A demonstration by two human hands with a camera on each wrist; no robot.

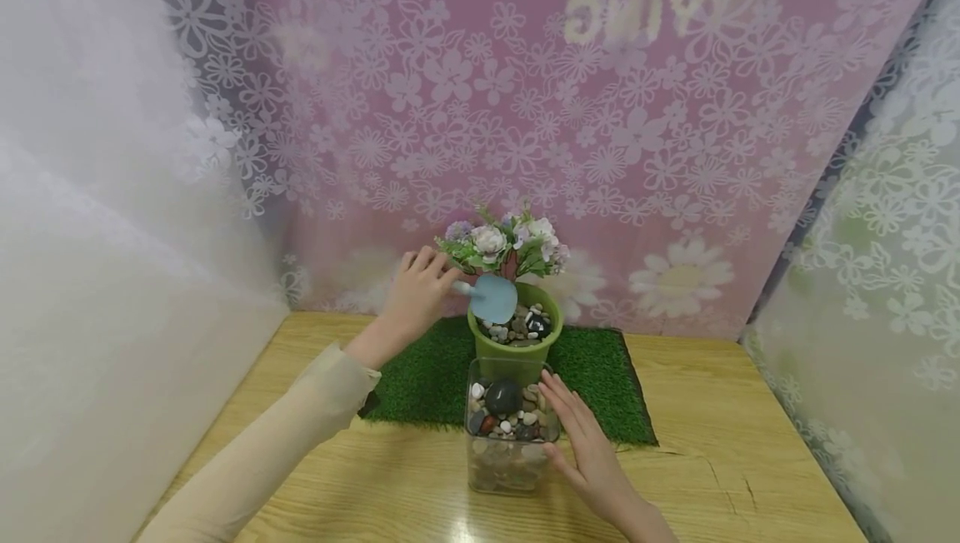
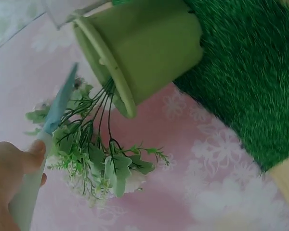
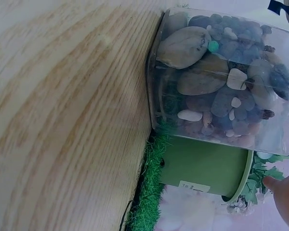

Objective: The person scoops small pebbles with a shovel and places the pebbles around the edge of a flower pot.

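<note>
My left hand (image 1: pixel 422 291) grips the pale handle (image 2: pixel 31 192) of a small trowel with a light blue blade (image 1: pixel 495 299). The blade hangs over the left side of a green flowerpot (image 1: pixel 517 351), above the pebbles inside it. White and purple flowers (image 1: pixel 517 239) with green leaves rise from the pot. In front stands a clear square container (image 1: pixel 504 472) holding pebbles, among them a large black stone (image 1: pixel 503 397). Fingers extended, my right hand (image 1: pixel 592 460) rests along the container's right side. In the right wrist view the container (image 3: pixel 171 101) shows layered stones through its wall.
A dark green artificial grass mat (image 1: pixel 600 385) lies under the pot on the wooden table (image 1: pixel 697 410). Behind it hangs a pink flowered curtain (image 1: pixel 525 151). Pale sheets stand on the left (image 1: pixel 112 218) and right (image 1: pixel 885 343).
</note>
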